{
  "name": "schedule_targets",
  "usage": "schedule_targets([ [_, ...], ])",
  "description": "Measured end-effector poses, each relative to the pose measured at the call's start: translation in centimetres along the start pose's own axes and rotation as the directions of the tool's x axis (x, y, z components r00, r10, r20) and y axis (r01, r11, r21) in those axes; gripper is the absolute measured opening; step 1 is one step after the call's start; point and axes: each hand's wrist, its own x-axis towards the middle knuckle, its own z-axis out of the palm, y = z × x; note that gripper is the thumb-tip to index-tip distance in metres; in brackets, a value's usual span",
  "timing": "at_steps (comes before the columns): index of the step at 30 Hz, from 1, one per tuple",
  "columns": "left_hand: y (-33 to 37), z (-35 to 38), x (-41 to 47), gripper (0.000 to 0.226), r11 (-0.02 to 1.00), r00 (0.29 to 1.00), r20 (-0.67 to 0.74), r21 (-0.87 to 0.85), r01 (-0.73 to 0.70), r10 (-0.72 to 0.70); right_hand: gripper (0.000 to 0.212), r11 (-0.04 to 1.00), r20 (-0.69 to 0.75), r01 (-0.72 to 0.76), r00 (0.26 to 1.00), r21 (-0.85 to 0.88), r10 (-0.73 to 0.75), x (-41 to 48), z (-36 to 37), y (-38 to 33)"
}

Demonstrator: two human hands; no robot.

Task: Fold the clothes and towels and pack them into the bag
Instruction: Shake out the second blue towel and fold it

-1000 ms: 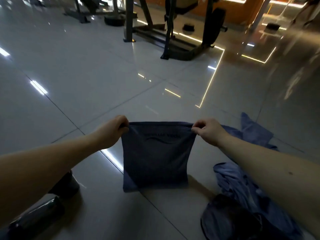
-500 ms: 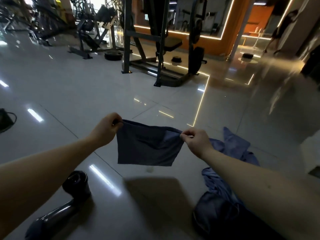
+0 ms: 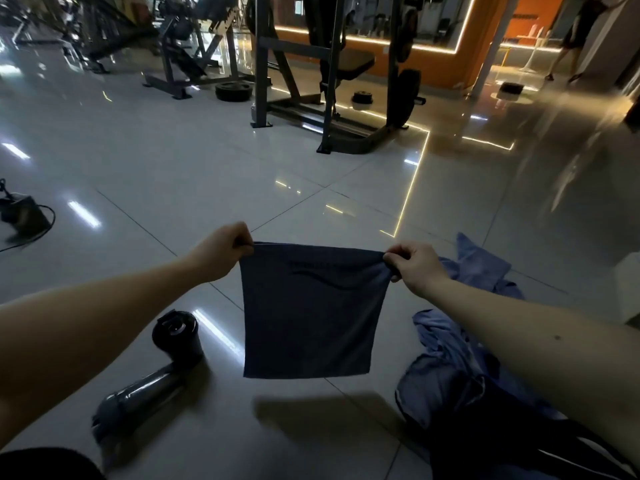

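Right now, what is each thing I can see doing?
towel, held up, hanging flat above the floor
left hand, pinching the towel's top left corner
right hand, pinching its top right corner
blue clothes, crumpled on the floor
bottle, lying on its side

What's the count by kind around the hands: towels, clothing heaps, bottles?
Towel, pinched by left hand and right hand: 1
Blue clothing heap: 1 (pieces inside cannot be told)
Dark bottles: 2, one upright, one lying
Total: 4

Blue towel [image 3: 308, 317] above tiled floor [image 3: 207, 174]
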Motion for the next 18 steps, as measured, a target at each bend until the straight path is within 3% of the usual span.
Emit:
schedule_targets([
  [3, 0.0, 0.3, -0.1, 0.018, 1.000, 0.999, 0.045, 0.019, -0.017, 0.016, 0.004, 0.998, 0.016, 0.057, 0.998, -0.025, -0.056, -0.1, -0.2, 0.4],
  [5, -0.1, 0.5, 0.1, 0.016, 1.000, 0.998, 0.056, 0.021, -0.022, 0.020, 0.017, 0.993, 0.061, 0.085, 0.995, -0.083, -0.080, -0.2, -0.5, 0.4],
  [10, -0.4, 1.2, 0.7, 0.023, 1.000, 0.997, 0.072, -0.027, 0.012, -0.010, 0.015, 0.932, 0.179, 0.099, 0.983, -0.349, -0.038, 0.8, -0.7, 1.7],
  [12, -0.4, 2.0, 1.2, 0.019, 0.998, 0.997, 0.063, 0.053, 0.029, -0.032, 0.013, 0.901, 0.162, 0.102, 0.986, -0.422, -0.035, 0.9, -0.3, 1.7],
  [14, -0.2, 2.8, 1.6, 0.013, 0.992, 0.998, 0.020, 0.114, 0.049, -0.051, 0.014, 0.905, 0.125, 0.070, 0.992, -0.420, -0.018, 1.4, 0.1, 1.5],
  [18, 0.3, 3.6, 2.9, 0.011, 0.994, 0.987, -0.127, 0.035, 0.103, -0.098, 0.011, 0.954, 0.012, -0.006, 1.000, -0.301, 0.011, 3.6, 0.4, 0.9],
])
